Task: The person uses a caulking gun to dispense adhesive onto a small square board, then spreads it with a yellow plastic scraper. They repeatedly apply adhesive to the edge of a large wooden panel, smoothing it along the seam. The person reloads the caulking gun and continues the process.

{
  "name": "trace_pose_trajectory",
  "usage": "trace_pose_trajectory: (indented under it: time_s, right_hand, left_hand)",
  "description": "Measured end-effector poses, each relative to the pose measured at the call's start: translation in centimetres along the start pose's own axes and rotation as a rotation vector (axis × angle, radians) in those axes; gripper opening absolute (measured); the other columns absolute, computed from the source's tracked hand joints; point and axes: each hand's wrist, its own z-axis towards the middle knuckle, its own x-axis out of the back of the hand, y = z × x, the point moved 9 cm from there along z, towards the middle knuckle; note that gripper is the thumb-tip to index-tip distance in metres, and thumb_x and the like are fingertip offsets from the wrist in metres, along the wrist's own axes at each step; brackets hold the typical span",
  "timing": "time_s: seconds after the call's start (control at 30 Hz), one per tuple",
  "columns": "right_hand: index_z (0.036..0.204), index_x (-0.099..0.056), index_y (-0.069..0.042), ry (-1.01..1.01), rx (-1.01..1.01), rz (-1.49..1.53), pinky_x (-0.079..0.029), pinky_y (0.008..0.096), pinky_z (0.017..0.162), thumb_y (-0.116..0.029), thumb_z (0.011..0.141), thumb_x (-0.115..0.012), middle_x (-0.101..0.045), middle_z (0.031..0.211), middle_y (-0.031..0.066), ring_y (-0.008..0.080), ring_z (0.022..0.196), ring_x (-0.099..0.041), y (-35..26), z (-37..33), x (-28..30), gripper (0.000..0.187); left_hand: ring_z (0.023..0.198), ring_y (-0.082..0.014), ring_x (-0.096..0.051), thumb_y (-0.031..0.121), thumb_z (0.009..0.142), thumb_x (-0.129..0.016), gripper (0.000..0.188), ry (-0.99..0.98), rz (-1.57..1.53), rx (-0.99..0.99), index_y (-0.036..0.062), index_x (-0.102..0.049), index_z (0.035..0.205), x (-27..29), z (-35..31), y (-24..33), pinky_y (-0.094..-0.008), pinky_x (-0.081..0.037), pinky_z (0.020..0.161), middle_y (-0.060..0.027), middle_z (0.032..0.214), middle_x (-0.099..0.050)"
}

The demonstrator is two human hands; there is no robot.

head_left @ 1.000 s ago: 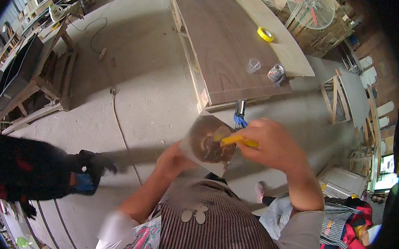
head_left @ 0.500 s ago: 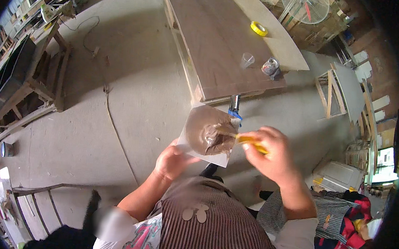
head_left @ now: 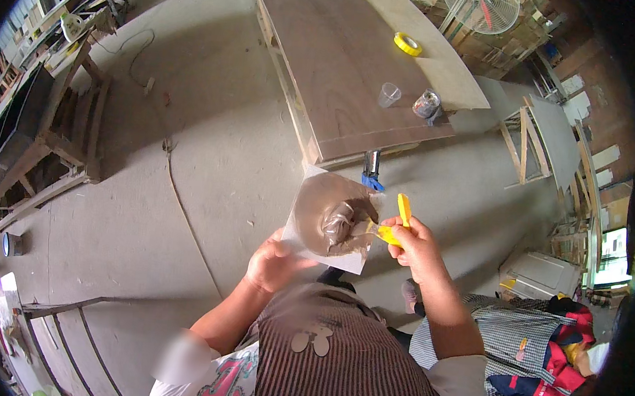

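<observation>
My left hand (head_left: pixel 273 263) grips a pale square board (head_left: pixel 299 235) by its lower left edge, with the thumb on top and the fingers beneath. A shiny mound of brown putty (head_left: pixel 338 223) lies on the board, with a smeared film around it. My right hand (head_left: pixel 414 244) is closed round the yellow handle of a putty knife (head_left: pixel 403 210). The knife's blade reaches into the right side of the putty, and the handle's end sticks up past my fingers.
Ahead stands a long brown-topped table (head_left: pixel 327 66) bearing yellow tape (head_left: pixel 408 44), a clear plastic cup (head_left: pixel 389 94) and a stained can (head_left: pixel 426 103). A blue clamp (head_left: pixel 371 180) hangs at its near end. A wooden workbench (head_left: pixel 60 136) is on the left. Another person's checked apron (head_left: pixel 510 336) shows at lower right.
My right hand has turned, and the knife's handle has swung from lying sideways to pointing up. The putty has been worked into a rounder mound. My left hand stays nearly still.
</observation>
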Motion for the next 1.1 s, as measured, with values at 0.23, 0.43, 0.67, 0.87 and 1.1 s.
trace_pose_trajectory:
  time_s: [0.23, 0.43, 0.67, 0.87, 1.1]
  right_hand:
    - [0.103, -0.058, -0.008, 0.120, 0.078, -0.099, -0.027, 0.0177, 0.043, -0.028, 0.097, -0.060, -0.055, 0.076, -0.0012, 0.0024, 0.051, -0.039, 2.2, 1.8, 3.2, 0.021]
    - [0.087, -0.056, -0.009, 0.280, 0.137, 0.379, -0.027, 0.0180, 0.041, -0.030, 0.096, -0.060, -0.056, 0.076, -0.0012, 0.0015, 0.049, -0.035, 7.7, 2.0, 7.4, 0.023]
    - [0.106, -0.064, -0.003, 0.122, -0.112, 0.260, -0.030, 0.0178, 0.043, -0.012, 0.092, -0.065, -0.059, 0.083, 0.0006, 0.0015, 0.052, -0.039, 13.2, 5.4, 4.9, 0.017]
    - [0.093, -0.060, -0.006, 0.094, -0.090, 0.124, -0.031, 0.0181, 0.044, -0.016, 0.091, -0.068, -0.058, 0.077, -0.0005, 0.0013, 0.053, -0.041, 11.1, 10.9, 10.7, 0.013]
    - [0.095, -0.059, -0.008, 0.074, -0.101, 0.025, -0.036, 0.0195, 0.050, -0.023, 0.090, -0.069, -0.059, 0.079, -0.0025, 0.0026, 0.060, -0.045, 8.7, 17.7, 17.5, 0.019]
  left_hand:
    - [0.121, -0.0314, -0.053, 0.016, 0.075, -0.064, 0.069, -0.004, -0.006, 0.025, 0.0000, -0.042, 0.138, -0.5, -0.3, -0.9, -0.0484, -0.046, 0.103, -0.0150, 0.131, -0.054]
    - [0.127, -0.0317, -0.048, 0.013, 0.074, -0.063, 0.071, 0.121, -0.073, 0.012, 0.0067, -0.040, 0.141, 2.5, 1.0, -1.6, -0.0497, -0.043, 0.106, -0.0118, 0.136, -0.051]
    - [0.129, -0.0313, -0.046, 0.007, 0.074, -0.062, 0.076, 0.147, -0.104, -0.008, 0.0063, -0.034, 0.145, 3.3, 6.5, -3.1, -0.0495, -0.039, 0.110, -0.0125, 0.140, -0.047]
    - [0.127, -0.0328, -0.046, 0.006, 0.075, -0.062, 0.075, 0.180, -0.143, -0.091, 0.0042, -0.034, 0.144, 3.3, 12.4, -4.6, -0.0479, -0.040, 0.109, -0.0149, 0.138, -0.047]
    - [0.127, -0.0314, -0.049, 0.004, 0.074, -0.059, 0.072, 0.248, -0.256, -0.194, 0.0095, -0.038, 0.143, 4.6, 17.9, -6.6, -0.0481, -0.040, 0.108, -0.0113, 0.137, -0.051]
